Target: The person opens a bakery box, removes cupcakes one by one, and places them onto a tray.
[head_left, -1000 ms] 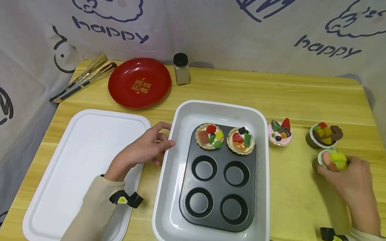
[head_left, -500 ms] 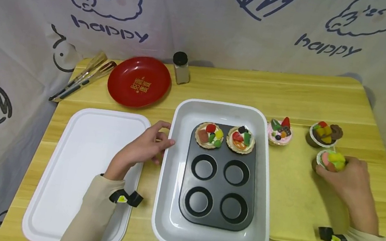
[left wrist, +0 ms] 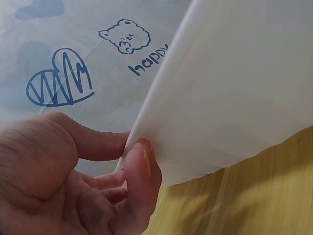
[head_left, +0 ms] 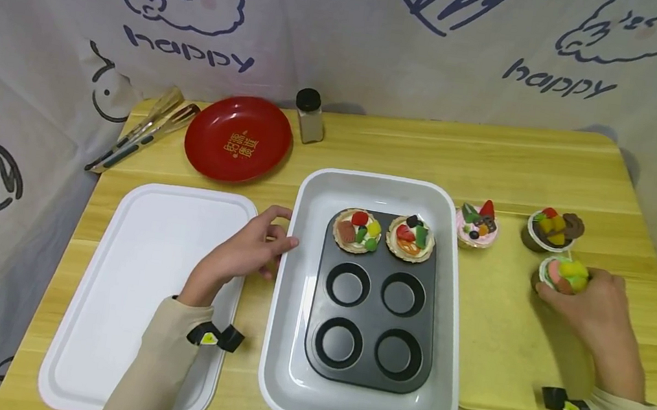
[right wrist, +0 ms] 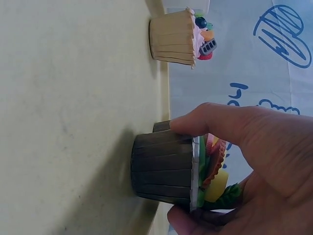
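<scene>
My left hand point(head_left: 249, 243) pinches the left rim of a deep white tub point(head_left: 285, 365); in the left wrist view, thumb and finger meet on its edge point(left wrist: 151, 103). Inside the tub lies a dark muffin pan point(head_left: 371, 314). Two fruit-topped cupcakes, one left point(head_left: 356, 231) and one right point(head_left: 410, 239), fill its far wells. Over at the right, my right hand point(head_left: 603, 314) grips a toy-like cupcake point(head_left: 568, 275) with yellow and pink topping. Its dark pleated cup point(right wrist: 164, 166) shows between thumb and fingers, close to the yellow mat point(head_left: 508, 353).
Beyond the held cupcake stands a chocolate-topped cupcake point(head_left: 549, 231); a pink one point(head_left: 476, 226) sits against the tub's right side. To the left lies a white lid-like tray point(head_left: 149, 292). Along the back are tongs point(head_left: 141, 135), a red plate point(head_left: 239, 139) and a black-capped jar point(head_left: 310, 118).
Over the second, my right hand and the gripped cupcake have shifted very slightly left. My left hand stays on the tub's rim, and the other things stand as before.
</scene>
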The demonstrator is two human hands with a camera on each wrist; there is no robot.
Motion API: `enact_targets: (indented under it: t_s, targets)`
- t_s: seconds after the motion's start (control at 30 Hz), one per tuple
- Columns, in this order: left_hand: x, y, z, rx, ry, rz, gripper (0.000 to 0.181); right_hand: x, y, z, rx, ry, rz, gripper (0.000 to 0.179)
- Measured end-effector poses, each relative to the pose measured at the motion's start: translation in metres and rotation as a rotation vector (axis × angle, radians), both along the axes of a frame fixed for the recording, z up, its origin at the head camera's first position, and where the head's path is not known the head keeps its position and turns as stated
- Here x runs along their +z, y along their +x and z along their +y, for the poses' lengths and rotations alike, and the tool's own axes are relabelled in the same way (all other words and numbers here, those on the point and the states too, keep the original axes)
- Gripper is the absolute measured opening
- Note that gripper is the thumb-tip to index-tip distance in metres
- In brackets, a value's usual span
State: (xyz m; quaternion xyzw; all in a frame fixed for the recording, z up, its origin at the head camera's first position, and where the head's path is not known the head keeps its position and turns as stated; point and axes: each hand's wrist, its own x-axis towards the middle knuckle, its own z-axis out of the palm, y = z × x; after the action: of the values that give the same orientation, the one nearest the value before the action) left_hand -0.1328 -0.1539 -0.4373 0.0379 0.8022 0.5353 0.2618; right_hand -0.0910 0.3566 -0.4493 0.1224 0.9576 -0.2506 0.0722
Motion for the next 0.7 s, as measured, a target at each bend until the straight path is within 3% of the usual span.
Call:
enact_targets:
  t_s: [0.47,0.57,0.7]
  targets:
    - [-0.001,-0.001,-0.001,-0.004,-0.001,-0.008,0.054,0.008,0.003,-0.003,-0.005,0.010,-0.093,0.116]
    - [-0.001,-0.001,-0.001,-0.005,-0.002,-0.008,0.053,0.015,0.007,-0.008,-0.037,0.023,-0.071,0.115]
    - [-0.002,-0.001,0.000,-0.003,-0.003,-0.004,0.051,0.028,0.013,-0.017,-0.054,0.046,0.022,0.108]
